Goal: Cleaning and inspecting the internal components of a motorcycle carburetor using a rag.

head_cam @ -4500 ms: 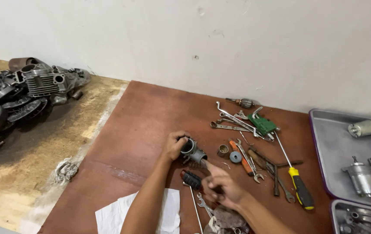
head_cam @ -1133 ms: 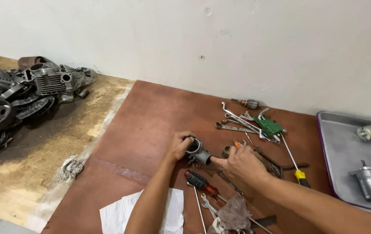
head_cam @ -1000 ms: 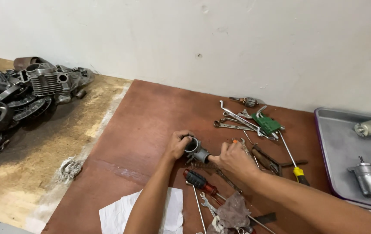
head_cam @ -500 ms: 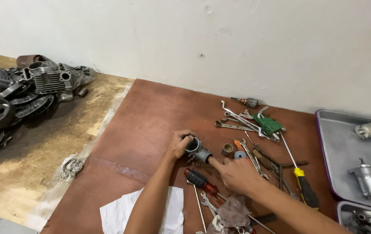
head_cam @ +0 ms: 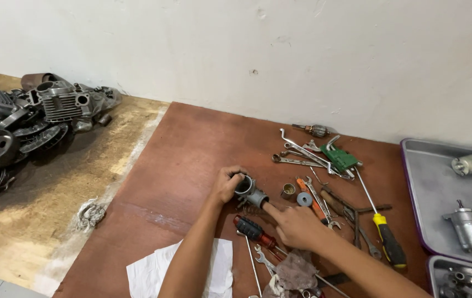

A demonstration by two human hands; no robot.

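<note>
My left hand grips a small grey metal carburetor-like part that rests on the reddish-brown board. My right hand lies just right of it, with the index finger stretched out and touching the part's lower right end; it holds nothing that I can see. A screwdriver with a red and black handle lies under my right hand. Two small round metal pieces, a brass-coloured sleeve and a grey washer, sit just right of the part.
Spanners and pliers, a green tool and a yellow-handled screwdriver lie scattered at the right. Grey metal trays hold motor parts. Engine parts are piled at the far left. White paper and a rag lie near me.
My right hand has drawn back from the scattered tools toward me and now points its index finger at the part. My left hand has stayed on the part.
</note>
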